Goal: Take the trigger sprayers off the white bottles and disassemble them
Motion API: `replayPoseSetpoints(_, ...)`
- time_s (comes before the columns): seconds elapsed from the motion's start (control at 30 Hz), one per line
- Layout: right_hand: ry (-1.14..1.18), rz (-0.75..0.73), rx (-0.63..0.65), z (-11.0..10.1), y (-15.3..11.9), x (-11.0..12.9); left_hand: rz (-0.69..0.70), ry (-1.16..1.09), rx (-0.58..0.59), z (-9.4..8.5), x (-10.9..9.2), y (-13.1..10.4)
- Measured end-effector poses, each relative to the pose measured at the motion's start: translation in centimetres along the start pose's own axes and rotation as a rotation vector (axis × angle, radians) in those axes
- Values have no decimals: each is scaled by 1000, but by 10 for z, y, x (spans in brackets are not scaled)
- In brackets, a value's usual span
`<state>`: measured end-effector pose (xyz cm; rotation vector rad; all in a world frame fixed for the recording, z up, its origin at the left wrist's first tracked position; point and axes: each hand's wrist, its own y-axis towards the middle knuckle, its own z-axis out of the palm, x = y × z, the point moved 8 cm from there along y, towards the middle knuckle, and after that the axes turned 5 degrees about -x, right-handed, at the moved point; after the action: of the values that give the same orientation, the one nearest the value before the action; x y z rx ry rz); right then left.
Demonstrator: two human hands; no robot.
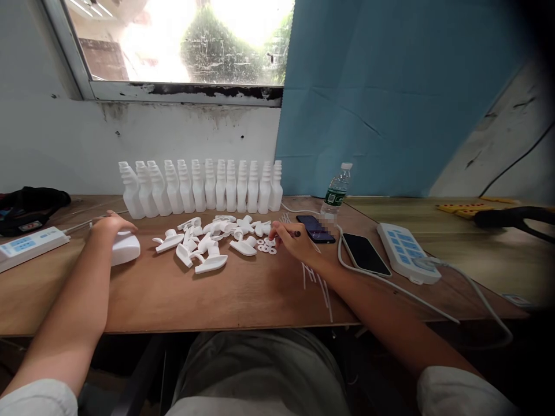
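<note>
On the left, my left hand [110, 222] is closed around a white plastic bottle [125, 249] that lies tilted, its base toward the right; its neck is hidden behind my hand and wrist. My right hand [295, 240] reaches in from the right, fingertips pinched together at a small cluster of flat white rings [266, 247]. Whether a ring is between those fingertips is too small to tell. Between my hands lies a loose heap of white spray trigger heads [211, 260]. Thin white tubes [323, 286] lie under and beside my right wrist.
A row of white spray bottles [197, 188] stands upright along the wall. To the right are a dark phone [310, 226], a second phone [366, 254], a water bottle [337, 190], a white cable [403, 288] and a power strip [405, 254]. Another power strip [32, 245] is at far left.
</note>
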<state>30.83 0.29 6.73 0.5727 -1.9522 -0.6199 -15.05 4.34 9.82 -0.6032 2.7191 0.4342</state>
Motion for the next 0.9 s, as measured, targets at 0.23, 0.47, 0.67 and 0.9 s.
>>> replayPoseSetpoints(0.23, 162, 86, -57, 1, 2, -7, -93, -65, -199, -46, -20, -22)
replayPoseSetpoints(0.47, 388, 196, -77, -3, 9, -13, 667, -310, -539, -56, -119, -75)
replayPoseSetpoints(0.67, 535, 251, 47, 9, 8, -17, 1208, -457, -108, 16, -185, -147)
replayPoseSetpoints(0.9, 513, 250, 115, 14, 5, -13, 1330, -503, 174, 46, -193, -172)
